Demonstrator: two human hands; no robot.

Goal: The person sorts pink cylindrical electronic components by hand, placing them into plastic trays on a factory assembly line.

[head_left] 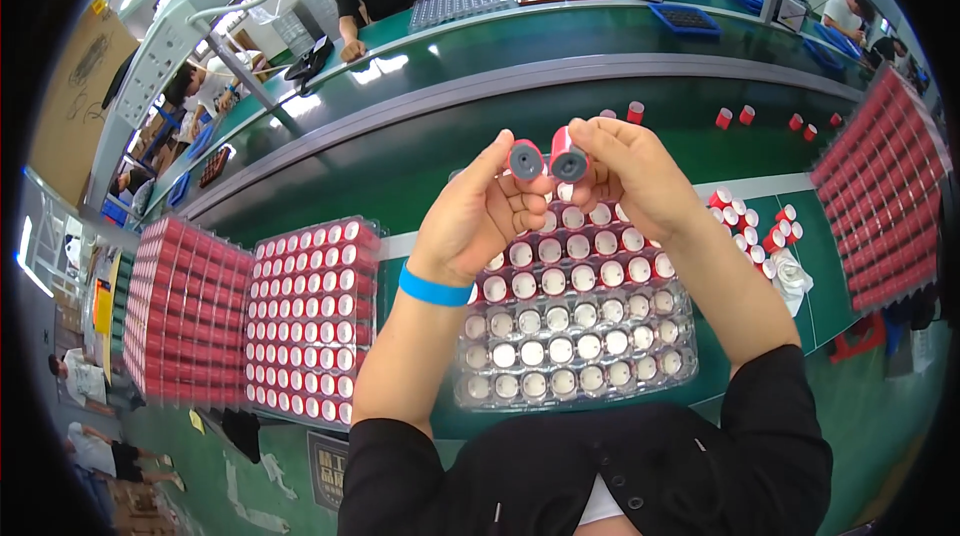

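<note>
My left hand (pixel 478 211) pinches a small red cylinder (pixel 525 160), its dark grey round end turned toward me. Close beside it, my right hand (pixel 630 171) grips a second red cylinder (pixel 570 162) the same way, grey end showing. Both hands are raised over a clear plastic tray (pixel 575 398). Red cylinders with white ends fill the tray's far rows, partly hidden by my hands and forearms. White round ends show in the nearer rows. A blue band circles my left wrist.
Stacked trays of red cylinders (pixel 300 316) stand at the left, another tall stack (pixel 885 186) at the right. Loose red cylinders (pixel 745 226) lie by a crumpled white cloth (pixel 790 281). Several more stand on the green conveyor belt (pixel 450 126). Other people sit at the far bench.
</note>
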